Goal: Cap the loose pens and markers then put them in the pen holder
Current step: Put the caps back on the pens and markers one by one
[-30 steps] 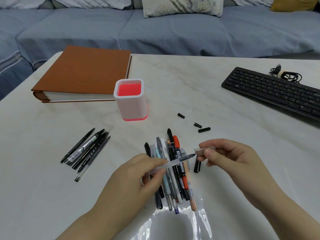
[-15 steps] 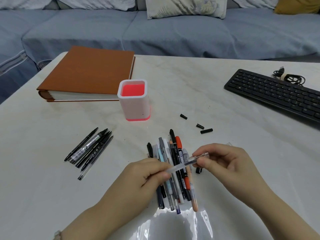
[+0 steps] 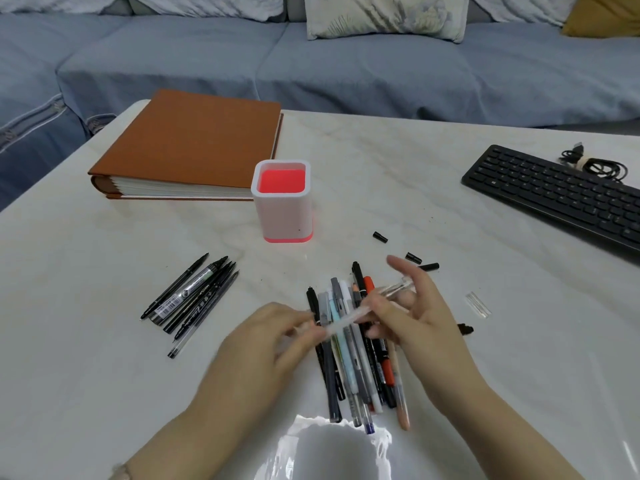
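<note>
Capped clear pen held over the pile.
My left hand [image 3: 273,336] and right hand [image 3: 412,317] both pinch the clear pen [image 3: 367,308], its axis rising rightward; the pen holder [image 3: 282,216] stands beyond, up-left, nearer my left hand.

On my white marble table [image 3: 433,161] a thick brown album [image 3: 194,147] lies flat at the far left. A black keyboard [image 3: 557,197] sits at the far right, with a coiled black cable [image 3: 595,166] just behind it. Past the table runs a blue sofa [image 3: 346,71] with pale cushions [image 3: 384,15].
</note>
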